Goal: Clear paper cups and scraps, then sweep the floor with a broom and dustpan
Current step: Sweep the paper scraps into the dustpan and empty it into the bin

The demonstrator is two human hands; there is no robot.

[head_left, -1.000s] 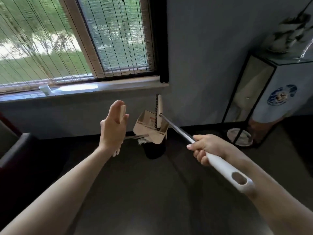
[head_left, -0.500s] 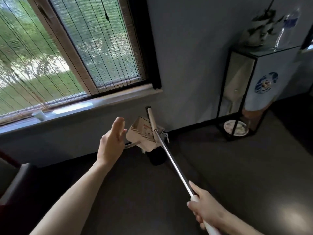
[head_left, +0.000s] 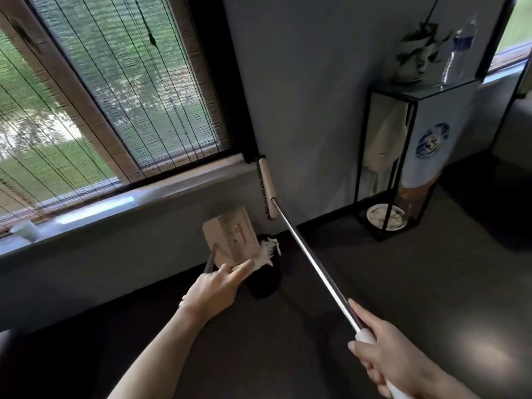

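Note:
The beige dustpan is tipped up over a black bin, with white scraps at the bin's rim. My left hand reaches to the pan, its straight fingers lying against the pan's lower edge. The end of the pan's metal rod is hidden behind that hand. My right hand grips the white end of the broom handle. The broom head is raised against the wall by the window sill's corner, apart from the pan. A paper cup stands on the sill at the far left.
A black metal stand with a glass top stands in the right corner; it carries a plant and a water bottle, and a plate lies at its base. Dark floor stretches between bin and stand.
The broom head has lifted off the dustpan and swung up toward the sill. My left hand has dropped from an upright pose onto the pan's lower edge. My right hand has pulled back.

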